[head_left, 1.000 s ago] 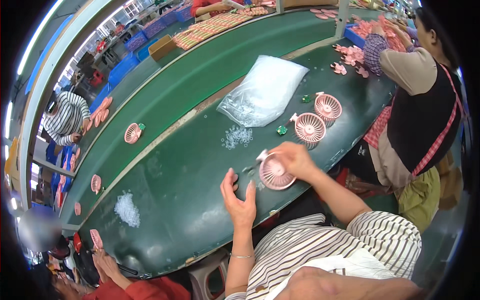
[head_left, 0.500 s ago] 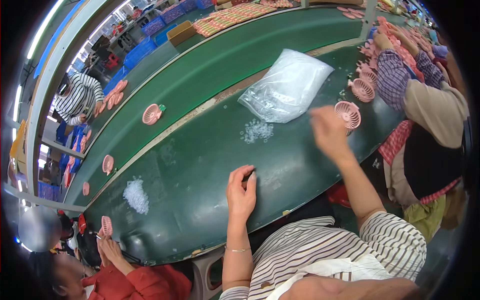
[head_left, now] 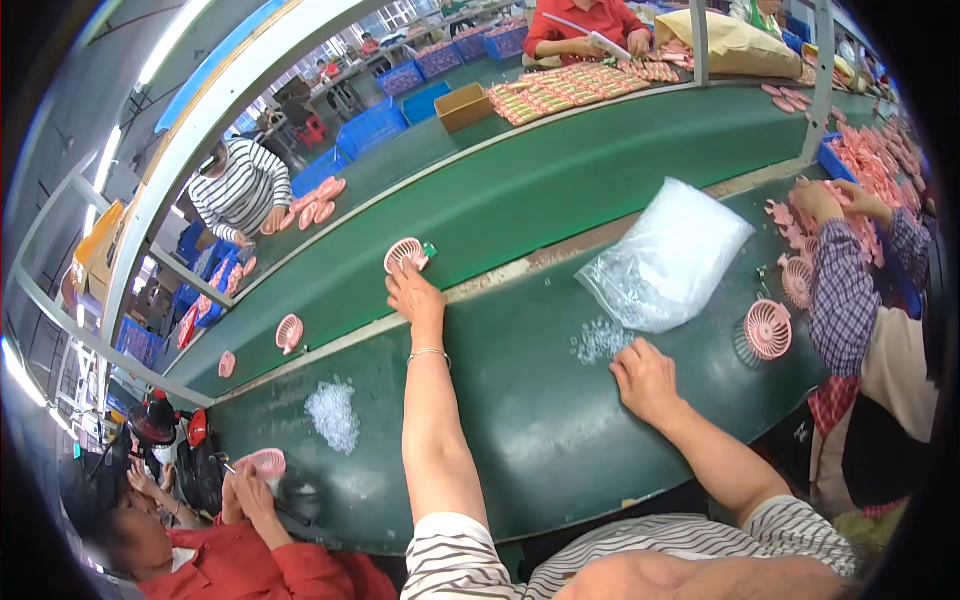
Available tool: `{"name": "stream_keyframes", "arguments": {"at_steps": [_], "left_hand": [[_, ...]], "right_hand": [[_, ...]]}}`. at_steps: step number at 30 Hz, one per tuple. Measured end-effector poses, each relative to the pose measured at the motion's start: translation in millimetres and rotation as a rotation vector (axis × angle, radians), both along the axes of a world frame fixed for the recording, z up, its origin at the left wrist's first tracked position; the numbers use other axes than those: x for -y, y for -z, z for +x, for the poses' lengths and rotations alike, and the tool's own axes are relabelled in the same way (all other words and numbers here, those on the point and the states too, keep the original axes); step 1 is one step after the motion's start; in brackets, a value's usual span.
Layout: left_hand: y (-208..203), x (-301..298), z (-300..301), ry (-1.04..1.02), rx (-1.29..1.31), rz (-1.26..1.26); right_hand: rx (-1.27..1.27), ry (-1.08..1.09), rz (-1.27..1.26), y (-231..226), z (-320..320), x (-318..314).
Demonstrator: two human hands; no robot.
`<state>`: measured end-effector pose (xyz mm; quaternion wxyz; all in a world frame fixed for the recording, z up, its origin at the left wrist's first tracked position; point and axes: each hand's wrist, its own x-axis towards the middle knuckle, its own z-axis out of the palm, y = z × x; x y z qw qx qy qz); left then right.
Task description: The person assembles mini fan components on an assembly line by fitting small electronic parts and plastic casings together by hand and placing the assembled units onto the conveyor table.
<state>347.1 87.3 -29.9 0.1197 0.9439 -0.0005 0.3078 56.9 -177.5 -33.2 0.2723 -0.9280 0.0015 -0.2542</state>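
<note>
My left hand (head_left: 415, 297) reaches over the green conveyor belt, its fingers closed on the near rim of a pink slotted round fan cover (head_left: 402, 253). A small green part (head_left: 429, 250) sticks out at that cover's right side. My right hand (head_left: 648, 382) rests at the near right edge of a loose pile of small clear rings (head_left: 598, 342). Its fingers are curled together, and whatever is between them is too small to make out. Just behind that pile lies a clear plastic bag (head_left: 680, 260) filled with whitish contents.
Pink fan covers (head_left: 768, 328) sit right of the bag, beside a co-worker's checked sleeves (head_left: 850, 280). Another heap of clear rings (head_left: 333, 415) lies left. A red-sleeved co-worker (head_left: 300, 570) holds a pink cover at lower left. More covers (head_left: 289, 333) ride the belt. A metal post (head_left: 820, 85) stands far right.
My left hand has gone from above the near table forward to the fan cover on the belt. My right hand has moved from beside the right-hand covers to the ring pile. The view has shifted.
</note>
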Motion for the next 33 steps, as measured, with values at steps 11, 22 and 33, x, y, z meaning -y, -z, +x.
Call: {"name": "stream_keyframes", "arguments": {"at_steps": [11, 22, 33], "left_hand": [[-51, 47, -92, 0.287, 0.028, 0.163], [-62, 90, -333, 0.449, -0.462, -0.771], [-41, 83, -289, 0.87, -0.481, -0.15]], "right_hand": [[0.016, -0.036, 0.076, -10, 6, 13], [-0.055, -0.116, 0.608, -27, -13, 7], [-0.057, -0.05, 1.133, -13, -60, -14]]}}
